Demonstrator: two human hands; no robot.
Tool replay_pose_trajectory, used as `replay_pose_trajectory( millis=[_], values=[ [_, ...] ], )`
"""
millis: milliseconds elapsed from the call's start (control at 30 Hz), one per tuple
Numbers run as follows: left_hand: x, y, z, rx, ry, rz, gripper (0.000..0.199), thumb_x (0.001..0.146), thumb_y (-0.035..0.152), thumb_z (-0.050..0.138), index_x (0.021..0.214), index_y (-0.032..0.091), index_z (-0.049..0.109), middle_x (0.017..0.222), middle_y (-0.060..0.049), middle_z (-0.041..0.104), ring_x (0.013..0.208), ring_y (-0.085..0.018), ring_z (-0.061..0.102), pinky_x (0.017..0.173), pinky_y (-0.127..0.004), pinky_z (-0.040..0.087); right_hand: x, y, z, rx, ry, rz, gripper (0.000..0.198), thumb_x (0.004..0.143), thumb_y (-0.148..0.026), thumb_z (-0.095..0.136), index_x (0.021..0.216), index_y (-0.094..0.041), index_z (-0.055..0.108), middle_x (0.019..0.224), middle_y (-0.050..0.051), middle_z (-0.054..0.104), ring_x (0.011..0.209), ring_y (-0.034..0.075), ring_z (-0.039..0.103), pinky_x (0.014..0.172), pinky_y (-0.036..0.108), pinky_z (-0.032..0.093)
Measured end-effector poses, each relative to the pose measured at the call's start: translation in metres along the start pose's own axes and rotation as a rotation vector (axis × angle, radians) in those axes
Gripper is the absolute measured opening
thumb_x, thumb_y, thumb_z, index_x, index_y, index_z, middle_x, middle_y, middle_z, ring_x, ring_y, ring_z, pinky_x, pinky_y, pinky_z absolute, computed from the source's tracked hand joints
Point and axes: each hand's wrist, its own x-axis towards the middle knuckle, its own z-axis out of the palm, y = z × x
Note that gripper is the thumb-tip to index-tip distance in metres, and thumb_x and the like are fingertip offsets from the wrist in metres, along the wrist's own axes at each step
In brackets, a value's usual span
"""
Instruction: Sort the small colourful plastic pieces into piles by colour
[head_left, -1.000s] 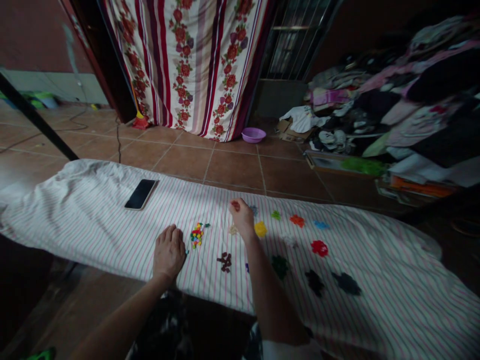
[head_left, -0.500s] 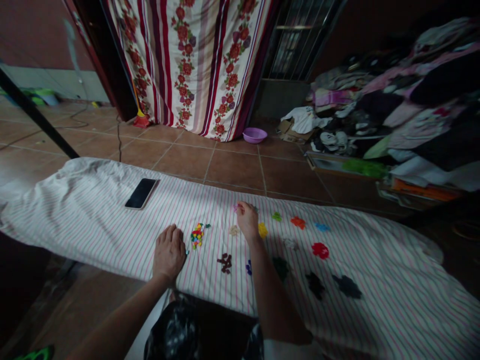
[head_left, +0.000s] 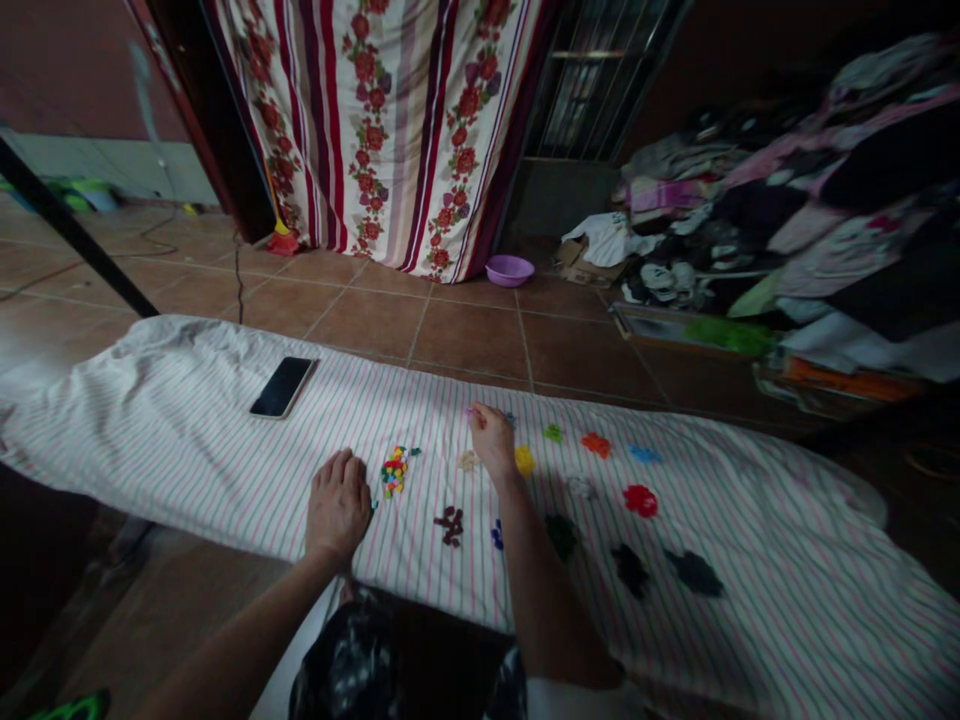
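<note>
My left hand (head_left: 339,500) lies flat, palm down, on the striped cloth (head_left: 247,470), fingers stretched out and holding nothing. A small teal piece shows by its right edge. To its right is a mixed heap of small coloured pieces (head_left: 394,472). My right hand (head_left: 492,436) is pinched at the far side of the cloth, with a bit of pink (head_left: 471,411) at its fingertips. Around it lie beige pieces (head_left: 468,460), yellow pieces (head_left: 524,460) and a partly hidden grey-blue group (head_left: 510,419). Dark blue pieces (head_left: 497,534) peek out beside my right forearm.
Sorted groups continue rightward: brown (head_left: 451,525), light green (head_left: 553,432), orange (head_left: 596,445), light blue (head_left: 644,454), white (head_left: 580,487), red (head_left: 640,500), and several dark ones. A phone (head_left: 283,387) lies at left. Beyond are a purple basin (head_left: 510,270) and heaped clothes (head_left: 810,200).
My right hand has shifted very slightly left at the pink pieces, and more of the grey-blue group shows behind it. My left hand stays put.
</note>
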Motion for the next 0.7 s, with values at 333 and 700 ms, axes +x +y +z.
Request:
replay_pose_trajectory(
  millis=[333, 700],
  values=[
    [0.000, -0.001, 0.002, -0.008, 0.001, 0.005, 0.023, 0.090, 0.018, 0.046, 0.108, 0.013, 0.058, 0.124, -0.016, 0.062, 0.119, -0.031, 0.054, 0.102, -0.045, 0.043, 0.001, -0.002, -0.008, 0.054, -0.035, 0.025, 0.033, 0.086, -0.017, 0.049, 0.109, -0.018, 0.072, 0.112, 0.011, 0.073, 0.103, 0.021, 0.067, 0.095, 0.032, 0.048],
    [0.000, -0.001, 0.001, -0.029, 0.000, -0.008, 0.022, 0.089, 0.017, 0.046, 0.106, 0.015, 0.060, 0.124, -0.017, 0.062, 0.118, -0.031, 0.054, 0.102, -0.047, 0.044, -0.026, -0.048, -0.010, 0.184, -0.305, -0.154, 0.018, 0.085, -0.015, 0.057, 0.094, -0.020, 0.071, 0.092, 0.004, 0.074, 0.085, 0.016, 0.068, 0.078, 0.025, 0.050]
  ],
)
